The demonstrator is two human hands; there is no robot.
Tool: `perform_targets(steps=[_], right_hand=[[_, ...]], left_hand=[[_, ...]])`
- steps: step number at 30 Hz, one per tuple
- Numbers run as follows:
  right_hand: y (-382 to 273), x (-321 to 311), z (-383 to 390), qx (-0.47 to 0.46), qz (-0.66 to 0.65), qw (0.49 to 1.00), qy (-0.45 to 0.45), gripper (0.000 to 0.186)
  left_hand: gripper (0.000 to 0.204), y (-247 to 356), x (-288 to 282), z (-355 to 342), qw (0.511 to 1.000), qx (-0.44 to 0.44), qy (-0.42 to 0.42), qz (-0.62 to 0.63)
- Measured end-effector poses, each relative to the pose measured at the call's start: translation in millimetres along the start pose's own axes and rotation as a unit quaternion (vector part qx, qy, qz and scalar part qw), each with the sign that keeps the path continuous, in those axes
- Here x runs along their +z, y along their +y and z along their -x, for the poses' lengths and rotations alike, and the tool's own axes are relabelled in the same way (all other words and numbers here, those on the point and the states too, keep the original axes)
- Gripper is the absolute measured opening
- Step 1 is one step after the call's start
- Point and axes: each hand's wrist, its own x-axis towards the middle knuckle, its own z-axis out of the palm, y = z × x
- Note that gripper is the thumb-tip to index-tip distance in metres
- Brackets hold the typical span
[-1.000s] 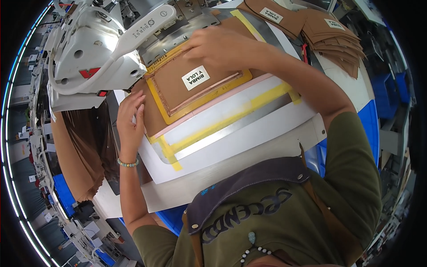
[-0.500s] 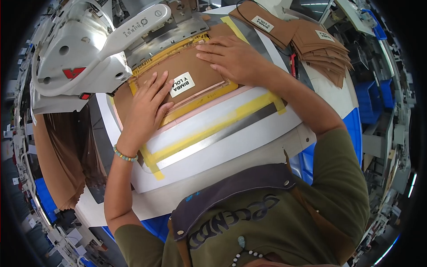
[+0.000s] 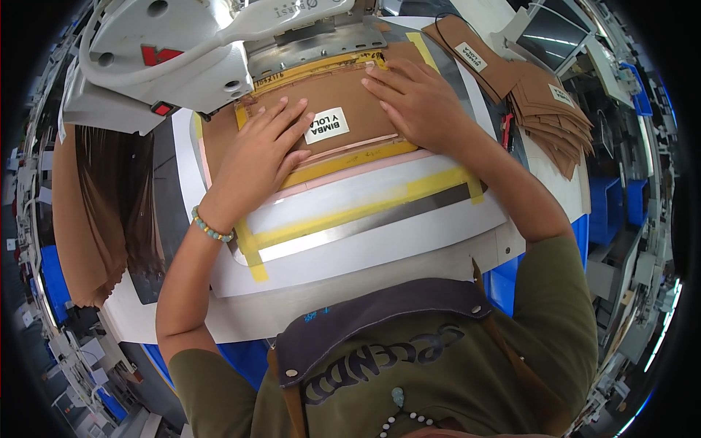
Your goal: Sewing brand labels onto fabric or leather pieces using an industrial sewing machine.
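A flat brown panel, leather-like, lies inside a yellow-edged frame. Its middle carries a white printed label. My left hand rests flat on the panel's left part and the frame, fingers stretched and spread, the fingertips by the label's left edge. On the right part, my right hand lies with its fingers apart, fingertips near the panel's far edge. Neither hand grips anything. Under the frame is a white sheet bordered with yellow tape, on a metal plate.
A white press-like machine overhangs the far left. Brown cut pieces are piled at the right, near a red-handled tool. Brown material hangs at the left. Blue bins stand beyond the table's right side.
The view has shifted, so the machine, panel and piled pieces appear farther right and slightly higher. Both hands remain laid on the panel, with little visible change in their pose.
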Motion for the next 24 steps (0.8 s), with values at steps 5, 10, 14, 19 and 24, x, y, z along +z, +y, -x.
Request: perform_targets(steps=[5,10,14,19,24], right_hand=[[0,0,-2,0.01,-0.054,0.998,-0.011,0.037],[3,0,-3,0.004,-0.078,0.997,-0.006,0.039],[6,0,-2,-0.007,-0.076,0.997,-0.005,0.039],[6,-1,-6,-0.026,-0.067,0.997,0.011,0.039],[8,1,-7,-0.044,-0.087,0.995,0.026,0.039]], left_hand=[[0.055,3,-1,-1,1.0,-0.015,0.008,0.006],[0.053,8,-3,-7,1.0,-0.005,0.009,-0.006],[0.052,16,-2,-14,1.0,-0.008,0.014,-0.004],[0.048,22,1,-23,1.0,-0.002,0.024,-0.002],[0.048,31,0,-31,1.0,-0.017,0.016,0.011]])
